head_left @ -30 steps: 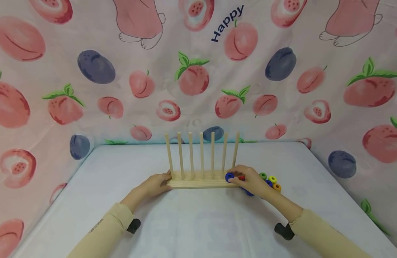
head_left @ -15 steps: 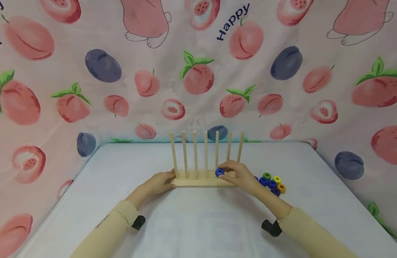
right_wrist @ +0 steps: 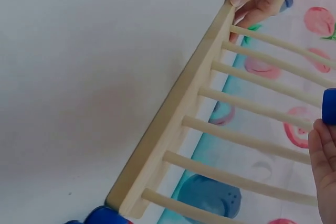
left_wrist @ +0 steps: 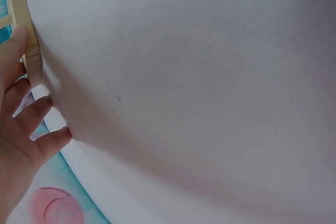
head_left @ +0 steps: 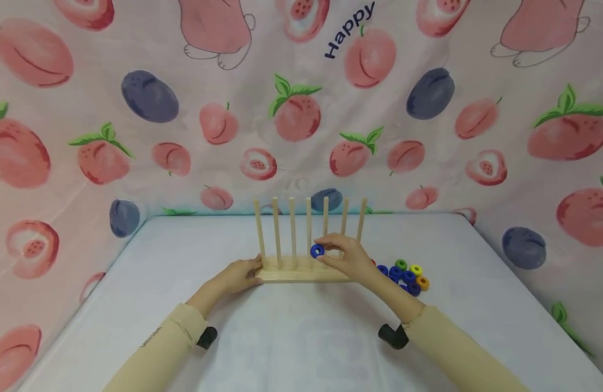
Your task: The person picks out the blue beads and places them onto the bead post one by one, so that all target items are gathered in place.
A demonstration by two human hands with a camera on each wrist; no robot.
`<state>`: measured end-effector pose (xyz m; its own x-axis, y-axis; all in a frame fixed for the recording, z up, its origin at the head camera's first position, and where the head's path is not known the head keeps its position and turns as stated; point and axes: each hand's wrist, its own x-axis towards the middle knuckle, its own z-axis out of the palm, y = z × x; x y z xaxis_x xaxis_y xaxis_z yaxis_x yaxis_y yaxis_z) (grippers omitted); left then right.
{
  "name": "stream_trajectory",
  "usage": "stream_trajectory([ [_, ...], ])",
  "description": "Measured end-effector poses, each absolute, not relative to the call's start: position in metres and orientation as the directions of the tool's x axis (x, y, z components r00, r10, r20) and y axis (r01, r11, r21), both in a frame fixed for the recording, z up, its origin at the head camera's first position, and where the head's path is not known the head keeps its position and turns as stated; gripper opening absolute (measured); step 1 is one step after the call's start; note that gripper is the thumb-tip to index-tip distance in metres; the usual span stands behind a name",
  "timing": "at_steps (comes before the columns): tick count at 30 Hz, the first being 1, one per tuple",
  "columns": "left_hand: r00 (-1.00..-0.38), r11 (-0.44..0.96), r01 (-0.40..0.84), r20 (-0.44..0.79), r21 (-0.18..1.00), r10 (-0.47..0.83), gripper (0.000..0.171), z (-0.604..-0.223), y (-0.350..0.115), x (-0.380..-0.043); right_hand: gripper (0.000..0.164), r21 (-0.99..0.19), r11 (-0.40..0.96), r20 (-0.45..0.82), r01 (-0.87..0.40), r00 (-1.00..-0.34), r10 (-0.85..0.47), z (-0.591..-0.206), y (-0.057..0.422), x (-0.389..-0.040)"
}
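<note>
A wooden peg rack (head_left: 301, 275) with a row of several upright pegs stands on the table. My left hand (head_left: 241, 275) holds its left end, thumb along the front edge; in the left wrist view two fingers of that hand (left_wrist: 21, 129) stretch past the end toward the tabletop. My right hand (head_left: 347, 258) pinches a blue bead (head_left: 317, 251) with a hole through it, raised in front of the pegs near the rack's middle. In the right wrist view the blue bead (right_wrist: 329, 106) shows at the right edge by the fingertips.
Loose ring beads lie right of the rack: several blue ones (head_left: 408, 276), a green bead (head_left: 401, 264), a yellow bead (head_left: 416, 270), an orange bead (head_left: 422, 282) and a partly hidden red one. A fruit-print cloth (head_left: 301, 179) hangs behind the white table (head_left: 291, 337).
My right hand has carried the blue bead leftward and upward, from the rack's right end to near its middle. The left hand keeps its place at the left end.
</note>
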<state>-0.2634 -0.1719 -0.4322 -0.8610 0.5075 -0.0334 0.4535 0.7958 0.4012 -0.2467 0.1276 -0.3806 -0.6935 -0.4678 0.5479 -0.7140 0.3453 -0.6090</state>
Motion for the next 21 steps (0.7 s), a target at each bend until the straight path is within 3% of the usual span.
stream_trajectory([
  [14,-0.873,0.801,0.431,-0.032,0.416,0.487,0.052,-0.435,-0.173,-0.263,0.031,-0.583,0.319,0.583,-0.747,-0.658,-0.477,-0.359,0.103,-0.248],
  [21,-0.873,0.796,0.425,-0.039,0.431,0.486,0.053,-0.434,-0.171,-0.262,0.032,-0.503,0.364,0.606,-0.784,-0.620,-0.498,-0.348,0.093,-0.251],
])
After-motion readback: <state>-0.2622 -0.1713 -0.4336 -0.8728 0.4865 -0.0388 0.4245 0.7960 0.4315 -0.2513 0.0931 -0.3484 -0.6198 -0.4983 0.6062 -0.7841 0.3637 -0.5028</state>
